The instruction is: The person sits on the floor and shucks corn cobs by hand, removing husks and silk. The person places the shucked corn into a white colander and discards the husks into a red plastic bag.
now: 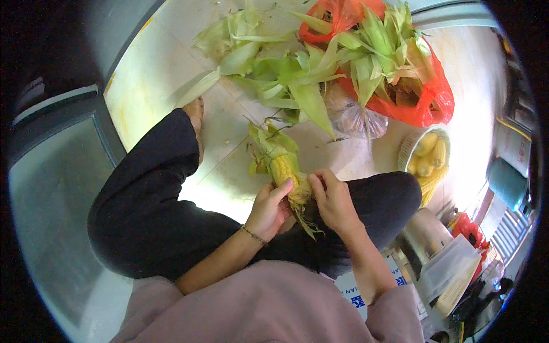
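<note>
A partly husked ear of corn (282,169) is held above my lap, its yellow kernels bare along the middle. Green husk leaves (267,142) still cling to its far end, and ragged strands hang from the near end. My left hand (269,210) is closed around the near part of the ear from the left, the thumb lying on top. On the other side, my right hand (335,201) pinches pale corn silk (305,187) between thumb and fingertips, right beside the kernels.
Loose green husks (274,77) lie across the tiled floor, beside a red plastic bag (437,103) stuffed with more husks and a clear bag (360,119). Bare corn ears fill a white basket (407,150) beyond my right knee. A metal box (424,235) stands at the right.
</note>
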Tool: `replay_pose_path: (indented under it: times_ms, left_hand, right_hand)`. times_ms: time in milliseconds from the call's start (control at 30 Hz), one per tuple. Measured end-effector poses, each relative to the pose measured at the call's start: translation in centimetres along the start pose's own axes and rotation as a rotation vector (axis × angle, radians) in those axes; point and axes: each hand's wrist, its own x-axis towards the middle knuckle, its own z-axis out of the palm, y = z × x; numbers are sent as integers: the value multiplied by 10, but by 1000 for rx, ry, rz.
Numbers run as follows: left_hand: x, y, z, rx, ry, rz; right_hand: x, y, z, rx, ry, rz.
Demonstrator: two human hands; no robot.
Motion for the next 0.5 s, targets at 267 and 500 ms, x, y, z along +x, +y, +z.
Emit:
replay_pose_path:
  times_ms: [267,500]
  left_hand:
    - [-1,4,1,37,34,19]
    - [0,7,-4,158,109,10]
  right_hand:
    - [6,0,-5,145,-358,-101]
    - [38,44,13,100,-151,111]
